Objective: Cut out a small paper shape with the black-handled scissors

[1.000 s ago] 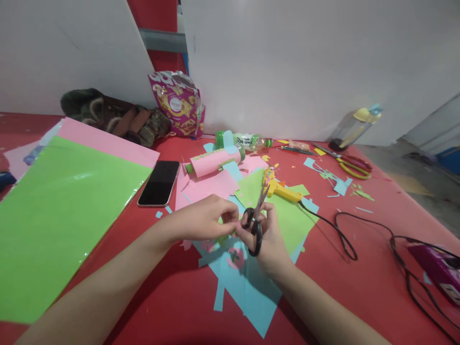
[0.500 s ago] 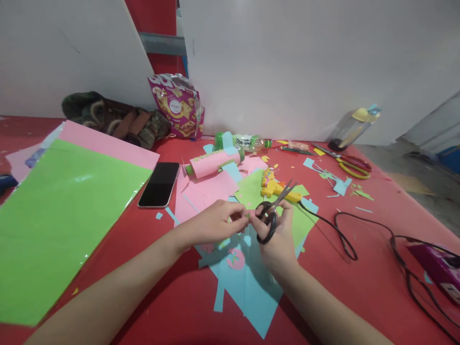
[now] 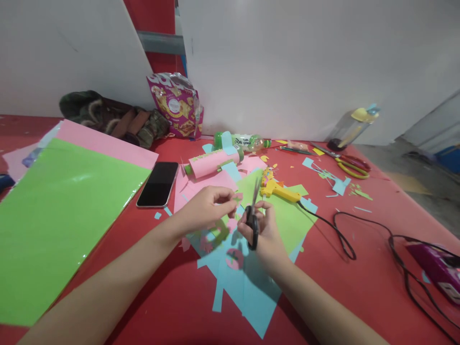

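Note:
Between its thumb and fingertips my left hand (image 3: 210,208) pinches a small pink paper piece (image 3: 237,197) with a green bit on it. Close by on the right, my right hand (image 3: 264,232) holds black-handled scissors (image 3: 253,220), their blades pointing up and away. Below the hands lies a light blue sheet (image 3: 251,297) strewn with pink and green cut-outs. One is a round pink cut-out (image 3: 235,258) with a green cross-like mark. Just beyond my right hand, a yellow glue gun (image 3: 283,191) rests on a green sheet (image 3: 296,225).
A phone (image 3: 158,185) and large green paper (image 3: 72,225) lie left. Behind are a pink-wrapped roll (image 3: 213,163), a green-labelled bottle (image 3: 246,142) and a snack bag (image 3: 177,106). Right are large scissors (image 3: 348,163), paper scraps, a black cord (image 3: 327,224) and a purple box (image 3: 436,270).
My hands have moved apart slightly. The scissors have turned more upright, and the pink piece in my left fingers now shows.

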`<action>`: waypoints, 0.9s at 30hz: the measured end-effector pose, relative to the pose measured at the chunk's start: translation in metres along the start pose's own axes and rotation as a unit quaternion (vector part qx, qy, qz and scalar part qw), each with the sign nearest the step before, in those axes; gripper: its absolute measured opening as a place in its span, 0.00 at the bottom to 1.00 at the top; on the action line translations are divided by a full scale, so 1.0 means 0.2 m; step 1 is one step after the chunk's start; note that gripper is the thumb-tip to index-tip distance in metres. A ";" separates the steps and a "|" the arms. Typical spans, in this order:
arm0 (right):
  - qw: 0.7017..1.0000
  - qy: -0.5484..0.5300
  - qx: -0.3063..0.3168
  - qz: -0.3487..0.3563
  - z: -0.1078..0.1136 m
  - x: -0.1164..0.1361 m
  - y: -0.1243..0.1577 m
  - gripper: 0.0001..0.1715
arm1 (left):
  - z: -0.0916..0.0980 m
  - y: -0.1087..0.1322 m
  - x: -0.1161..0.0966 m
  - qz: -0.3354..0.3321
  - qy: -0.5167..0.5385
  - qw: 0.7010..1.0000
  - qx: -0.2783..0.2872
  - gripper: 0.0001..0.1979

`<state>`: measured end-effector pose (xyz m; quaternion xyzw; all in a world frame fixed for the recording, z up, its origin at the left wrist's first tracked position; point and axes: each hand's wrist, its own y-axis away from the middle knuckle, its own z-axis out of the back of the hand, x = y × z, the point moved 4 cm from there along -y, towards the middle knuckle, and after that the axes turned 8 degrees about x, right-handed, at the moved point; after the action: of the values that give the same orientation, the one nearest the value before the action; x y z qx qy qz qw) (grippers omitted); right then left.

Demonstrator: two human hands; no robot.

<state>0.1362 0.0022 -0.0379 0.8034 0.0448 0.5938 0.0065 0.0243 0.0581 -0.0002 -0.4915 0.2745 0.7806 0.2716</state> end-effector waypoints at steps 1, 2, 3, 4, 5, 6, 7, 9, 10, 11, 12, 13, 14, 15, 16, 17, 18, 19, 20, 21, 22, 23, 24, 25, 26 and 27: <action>1.000 0.003 0.020 -0.009 -0.01 -0.01 0.00 0.30 | 0.02 0.00 0.00 -0.004 0.008 1.000 -0.009 0.12; 0.999 0.004 0.040 -0.015 -0.02 -0.01 0.00 0.30 | 0.04 0.01 0.00 -0.008 0.012 1.000 -0.014 0.12; 0.998 0.007 0.058 -0.020 -0.02 -0.02 0.00 0.31 | 0.05 0.01 -0.01 -0.009 0.014 1.000 -0.016 0.11; 0.997 0.011 0.074 -0.022 -0.03 -0.02 0.00 0.31 | 0.06 0.01 -0.01 -0.008 0.015 1.000 -0.015 0.11; 0.996 0.016 0.090 -0.022 -0.03 -0.02 0.01 0.31 | 0.07 0.02 -0.01 -0.004 0.014 1.000 -0.012 0.11; 0.994 0.019 0.104 -0.020 -0.03 -0.02 0.01 0.31 | 0.08 0.02 -0.02 0.002 0.013 1.000 -0.007 0.10; 0.993 0.021 0.118 -0.018 -0.04 -0.02 0.01 0.30 | 0.09 0.03 -0.02 0.007 0.011 1.000 -0.002 0.10; 0.990 0.019 0.142 -0.013 -0.04 -0.02 0.01 0.30 | 0.09 0.03 -0.03 0.018 0.006 1.000 0.010 0.10; 0.988 0.015 0.153 -0.012 -0.05 -0.02 0.01 0.29 | 0.09 0.04 -0.04 0.024 0.006 1.000 0.017 0.09; 0.987 0.010 0.163 -0.011 -0.05 -0.02 0.02 0.29 | 0.08 0.04 -0.04 0.028 0.009 0.999 0.024 0.09; 0.985 0.005 0.170 -0.010 -0.05 -0.03 0.02 0.29 | 0.08 0.04 -0.04 0.032 0.013 0.999 0.030 0.08; 0.985 0.003 0.175 -0.009 -0.05 -0.03 0.02 0.28 | 0.08 0.04 -0.04 0.033 0.018 0.999 0.036 0.08; 0.984 0.001 0.179 -0.008 -0.05 -0.03 0.02 0.28 | 0.07 0.04 -0.04 0.033 0.021 0.998 0.039 0.08; 0.983 0.001 0.181 -0.008 -0.05 -0.03 0.02 0.28 | 0.07 0.04 -0.04 0.032 0.023 0.998 0.040 0.08; 0.983 0.002 0.182 -0.008 -0.05 -0.03 0.02 0.28 | 0.07 0.04 -0.04 0.031 0.022 0.998 0.041 0.08; 0.983 0.004 0.184 -0.008 -0.05 -0.03 0.02 0.28 | 0.07 0.03 -0.04 0.031 0.020 0.998 0.044 0.07; 0.983 0.005 0.186 -0.009 -0.05 -0.03 0.02 0.27 | 0.07 0.03 -0.04 0.031 0.019 0.998 0.047 0.08; 0.982 0.007 0.187 -0.008 -0.05 -0.03 0.02 0.27 | 0.07 0.03 -0.04 0.031 0.017 0.998 0.049 0.08; 0.982 0.008 0.188 -0.009 -0.06 -0.03 0.02 0.27 | 0.07 0.03 -0.04 0.032 0.014 0.998 0.051 0.08; 0.982 0.009 0.190 -0.009 -0.06 -0.02 0.02 0.27 | 0.07 0.03 -0.04 0.032 0.011 0.998 0.053 0.08; 0.982 0.009 0.191 -0.009 -0.06 -0.03 0.02 0.27 | 0.07 0.03 -0.04 0.033 0.008 0.998 0.054 0.08; 0.982 0.008 0.190 -0.008 -0.06 -0.03 0.02 0.28 | 0.07 0.04 -0.04 0.034 0.005 0.998 0.054 0.08; 0.982 0.008 0.190 -0.008 -0.06 -0.03 0.02 0.28 | 0.07 0.04 -0.05 0.035 0.004 0.998 0.054 0.08; 0.982 0.008 0.189 -0.008 -0.05 -0.03 0.02 0.28 | 0.07 0.04 -0.05 0.037 0.004 0.998 0.055 0.08; 0.982 0.007 0.188 -0.007 -0.05 -0.03 0.02 0.28 | 0.07 0.04 -0.05 0.038 0.004 0.998 0.057 0.08; 0.982 0.007 0.186 -0.007 -0.05 -0.03 0.02 0.28 | 0.07 0.04 -0.04 0.039 0.005 0.997 0.059 0.08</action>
<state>0.1247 -0.0033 -0.0412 0.7859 0.1599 0.5807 -0.1395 0.0135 0.0605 0.0143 -0.4672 0.3401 0.7707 0.2683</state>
